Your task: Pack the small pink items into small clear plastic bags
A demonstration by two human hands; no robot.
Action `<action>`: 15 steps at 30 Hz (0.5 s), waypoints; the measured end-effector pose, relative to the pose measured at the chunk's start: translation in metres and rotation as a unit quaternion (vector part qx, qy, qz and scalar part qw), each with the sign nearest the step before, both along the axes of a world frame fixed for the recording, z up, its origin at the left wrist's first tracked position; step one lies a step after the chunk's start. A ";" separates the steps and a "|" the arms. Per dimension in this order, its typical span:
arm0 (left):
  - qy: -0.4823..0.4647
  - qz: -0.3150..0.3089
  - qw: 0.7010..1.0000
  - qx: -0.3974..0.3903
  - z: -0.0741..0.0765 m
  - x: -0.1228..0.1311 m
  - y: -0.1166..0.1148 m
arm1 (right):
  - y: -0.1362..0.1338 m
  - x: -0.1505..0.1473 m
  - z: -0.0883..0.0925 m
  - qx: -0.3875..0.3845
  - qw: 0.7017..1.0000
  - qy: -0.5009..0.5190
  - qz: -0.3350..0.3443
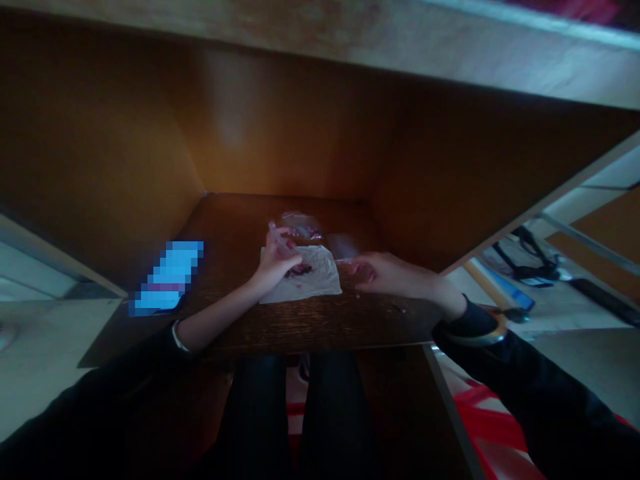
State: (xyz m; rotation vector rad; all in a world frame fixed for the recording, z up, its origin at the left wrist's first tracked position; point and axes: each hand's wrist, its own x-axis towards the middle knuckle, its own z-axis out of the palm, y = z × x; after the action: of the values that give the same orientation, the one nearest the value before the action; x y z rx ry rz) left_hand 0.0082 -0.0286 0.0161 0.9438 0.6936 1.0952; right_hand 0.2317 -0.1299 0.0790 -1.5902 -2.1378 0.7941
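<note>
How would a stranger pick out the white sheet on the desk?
On the dark wooden desk inside the alcove, look between the left hand and right hand. The white sheet lies flat there, with dark reddish bits on it; unlike the clear plastic bag behind it, it is opaque.

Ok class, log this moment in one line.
left hand: on white sheet, over dark red bits | right hand: beside sheet's right edge | clear bag: behind sheet | grips: unclear

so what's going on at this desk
A person sits at a dark wooden desk. The left hand is on a white sheet strewn with small dark reddish bits; the right hand rests on the desk just beside it. A crumpled clear bag lies behind. Too dim to tell what either hand grips.
</note>
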 end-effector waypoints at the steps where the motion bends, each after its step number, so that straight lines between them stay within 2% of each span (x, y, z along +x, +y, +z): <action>1: 0.019 0.000 0.999 0.043 -0.003 0.001 0.001 | -0.004 0.003 -0.008 0.001 1.000 0.001 0.000; 3: 0.042 -0.012 0.995 0.095 -0.009 0.002 0.003 | -0.009 0.008 -0.025 -0.010 1.000 -0.014 0.006; 7: 0.047 -0.032 0.992 0.109 -0.018 0.001 0.009 | -0.007 0.008 -0.043 -0.030 0.997 -0.076 0.001; 12: 0.061 -0.038 0.991 0.112 -0.022 -0.001 0.012 | 0.001 -0.001 -0.034 -0.051 0.995 -0.087 0.024; 15: 0.066 -0.059 0.989 0.116 -0.020 -0.002 0.010 | 0.012 -0.016 -0.025 -0.025 0.997 -0.069 0.021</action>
State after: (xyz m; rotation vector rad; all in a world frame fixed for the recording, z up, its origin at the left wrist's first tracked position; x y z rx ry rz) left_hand 0.0059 -0.0186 -0.0042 1.2504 0.6169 1.0306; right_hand 0.2159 -0.1180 0.0542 -1.6755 -2.2716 0.7770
